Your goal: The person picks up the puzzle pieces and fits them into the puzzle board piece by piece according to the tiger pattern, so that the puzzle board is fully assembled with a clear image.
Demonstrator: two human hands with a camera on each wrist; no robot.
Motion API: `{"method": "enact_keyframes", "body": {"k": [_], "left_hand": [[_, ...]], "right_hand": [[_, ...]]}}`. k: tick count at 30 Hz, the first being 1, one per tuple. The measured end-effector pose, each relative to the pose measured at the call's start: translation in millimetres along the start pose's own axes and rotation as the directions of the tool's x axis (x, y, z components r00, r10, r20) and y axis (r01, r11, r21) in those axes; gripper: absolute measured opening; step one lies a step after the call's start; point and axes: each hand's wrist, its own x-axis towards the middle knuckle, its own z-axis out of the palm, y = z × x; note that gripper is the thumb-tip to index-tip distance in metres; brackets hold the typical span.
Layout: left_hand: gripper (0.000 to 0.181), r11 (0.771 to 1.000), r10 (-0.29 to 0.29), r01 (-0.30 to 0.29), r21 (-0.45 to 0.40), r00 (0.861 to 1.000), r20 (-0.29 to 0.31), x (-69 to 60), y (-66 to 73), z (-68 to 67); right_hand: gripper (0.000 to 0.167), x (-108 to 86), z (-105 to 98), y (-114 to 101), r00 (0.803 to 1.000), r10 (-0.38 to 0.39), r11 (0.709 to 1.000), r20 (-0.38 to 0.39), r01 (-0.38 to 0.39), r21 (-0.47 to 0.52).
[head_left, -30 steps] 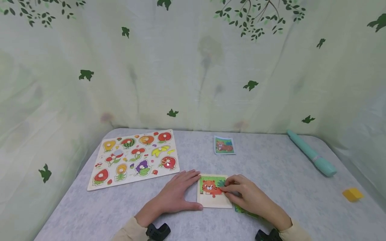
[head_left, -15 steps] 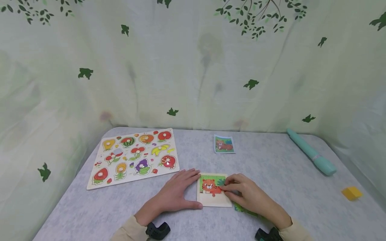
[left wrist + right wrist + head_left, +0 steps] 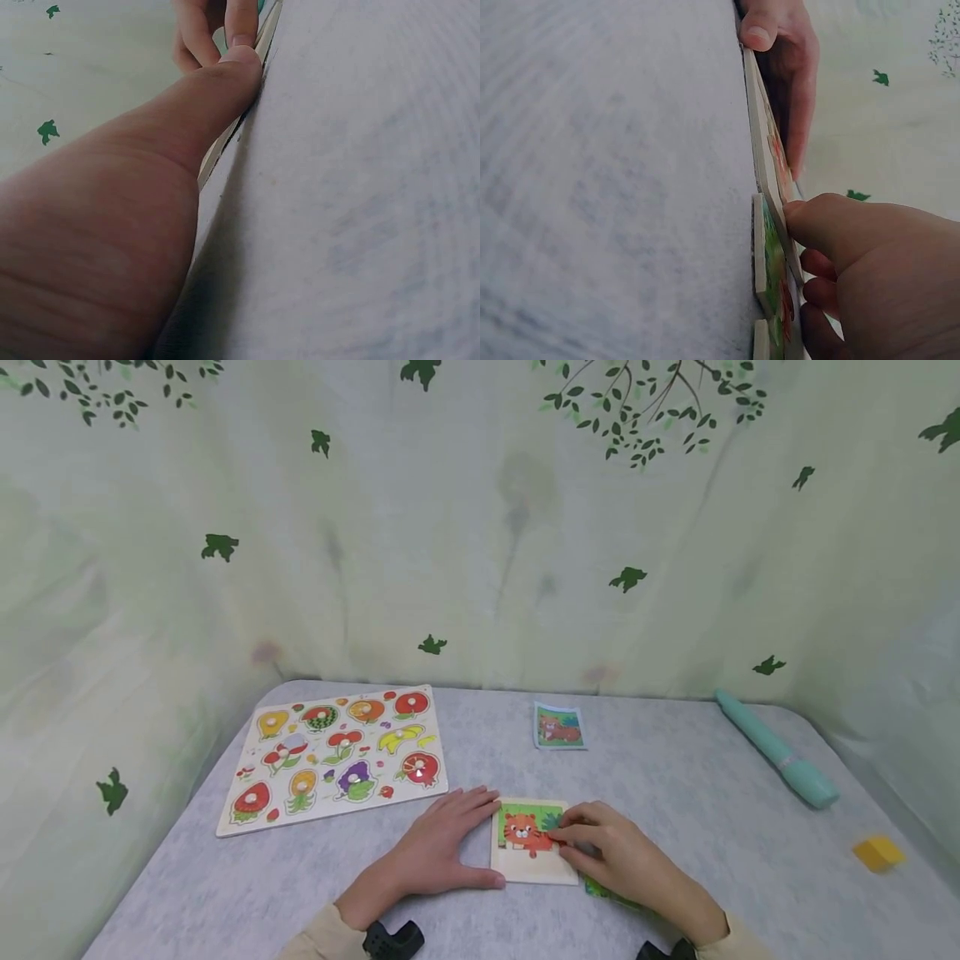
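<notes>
A small wooden jigsaw board (image 3: 534, 870) lies at the table's front middle, with an orange tiger picture in its upper part and bare wood below. My left hand (image 3: 442, 843) lies along the board's left side, fingers straight at the upper corner and thumb by the lower edge. At the right side, my right hand (image 3: 618, 856) has its fingers curled and pinches a puzzle piece (image 3: 546, 842) in the tiger's body; the fingers partly hide it. Loose green puzzle pieces (image 3: 769, 259) lie beside the board, partly under the right hand.
A fruit peg puzzle (image 3: 337, 756) lies at the back left. Beyond the board is a small tiger picture card (image 3: 559, 727). A teal tapered stick (image 3: 776, 747) and a yellow block (image 3: 878, 853) lie to the right. A leaf-print curtain (image 3: 480, 543) hangs behind the table.
</notes>
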Motion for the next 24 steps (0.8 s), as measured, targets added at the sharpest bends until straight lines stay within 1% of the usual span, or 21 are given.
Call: {"method": "enact_keyframes", "body": {"k": [3,7,10,14,16,21,24], "left_hand": [[0.1,1.0,-0.002,0.002,0.005,1.0,0.007,-0.6,0.9,0.5],[0.099,1.0,-0.003,0.003,0.01,1.0,0.006,-0.8,1.1,0.3],[0.099,1.0,-0.001,0.001,0.012,1.0,-0.001,-0.8,1.3,-0.1],[0.1,1.0,-0.006,0.006,0.018,1.0,-0.004,-0.5,0.7,-0.1],[0.1,1.0,-0.006,0.006,0.018,1.0,-0.003,-0.3,0.0,0.1],[0.1,1.0,0.003,-0.003,0.01,1.0,-0.003,-0.8,-0.6,0.4],[0.1,1.0,0.012,-0.012,0.006,1.0,-0.005,-1.3,0.0,0.3]], "right_hand": [[0.022,-1.1,0,-1,1.0,0.019,1.0,0.009,-0.019,0.003],[0.022,-1.6,-2,-1,1.0,0.008,0.999,0.018,-0.008,0.033],[0.028,-1.4,-8,-1,0.997,0.018,0.997,0.076,-0.024,0.072],[0.044,-1.2,-21,1,0.981,0.061,0.989,0.187,-0.084,0.122],[0.051,-1.4,-26,3,0.971,0.078,0.986,0.225,-0.109,0.128],[0.062,-2.9,-33,7,0.957,0.11,0.981,0.268,-0.147,0.123],[0.061,-4.3,-35,9,0.952,0.117,0.98,0.283,-0.157,0.123]]}}
